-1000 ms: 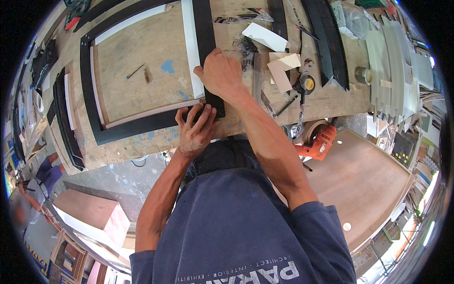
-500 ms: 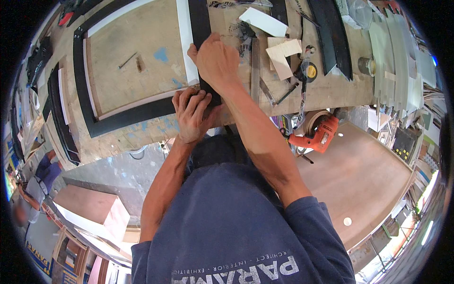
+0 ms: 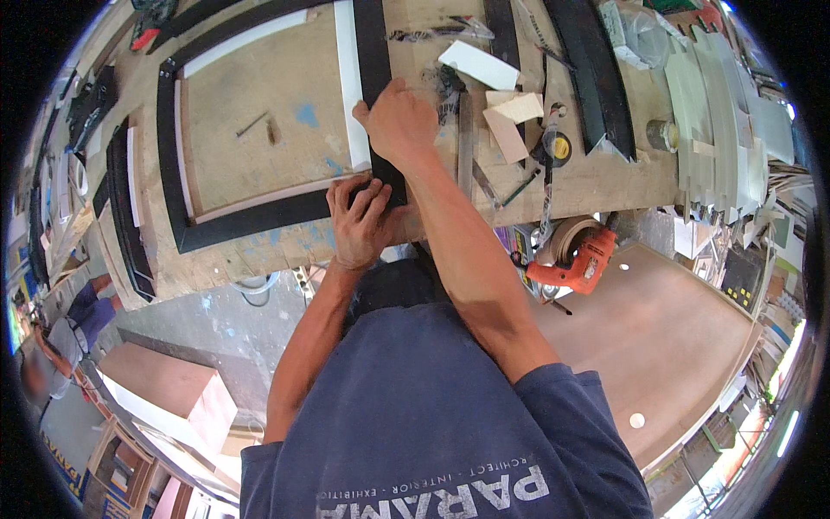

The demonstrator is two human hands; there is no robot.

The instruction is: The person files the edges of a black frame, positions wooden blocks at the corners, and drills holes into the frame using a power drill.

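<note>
A black rectangular frame (image 3: 259,223) with white strips (image 3: 352,69) along its inner edges lies on the wooden workbench (image 3: 233,156). My left hand (image 3: 360,221) grips its near right corner, with the fingers bent over the black edge and the thumb stretched to the right. Just beyond it, my right hand (image 3: 402,124) is closed over the frame's right side bar. Its thumb points left toward the white strip, while the folded fingers are partly hidden. Inside the frame, a small thin metal piece (image 3: 252,125) rests on the bench top.
Right of the frame lie wood offcuts (image 3: 508,137), a white block (image 3: 480,65), a yellow-black tape measure (image 3: 558,149) and black bars (image 3: 592,78). An orange power tool (image 3: 584,259) sits below the bench's near edge. Another person (image 3: 73,337) is far left.
The view has shifted slightly, so the frame and bench appear a little farther right on the left side. Both hands keep to the same corner and side bar of the frame.
</note>
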